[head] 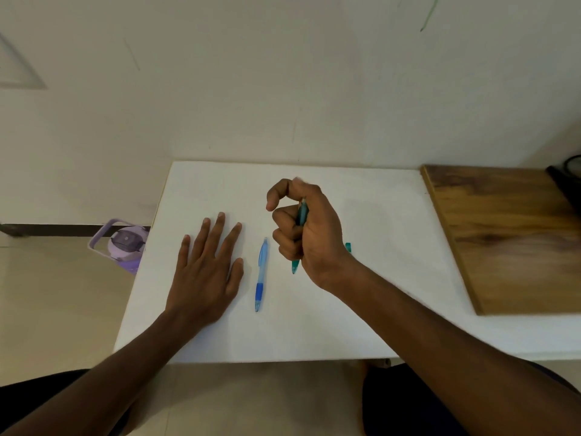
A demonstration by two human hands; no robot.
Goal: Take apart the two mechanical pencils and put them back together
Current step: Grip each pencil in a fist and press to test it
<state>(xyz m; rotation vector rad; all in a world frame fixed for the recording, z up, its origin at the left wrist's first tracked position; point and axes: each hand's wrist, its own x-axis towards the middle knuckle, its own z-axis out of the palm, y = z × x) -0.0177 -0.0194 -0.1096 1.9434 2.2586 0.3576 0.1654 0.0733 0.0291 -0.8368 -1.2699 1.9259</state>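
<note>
Left hand [207, 272] lies flat on the counter [314, 335], fingers spread, holding nothing. Just to its right, between the two hands, the blue pencil [261, 275] lies on the counter, looks fully assembled. Right hand [306, 234] is a bit farther out, curled in a fist around the teal pencil [301, 215], tip poking out below the palm, forefinger hooked free above. Honestly the risk here: pull it apart one-handed in that fist and small bits could pop out, roll off the edge, gone. Blue one could roll too if bumped.
</note>
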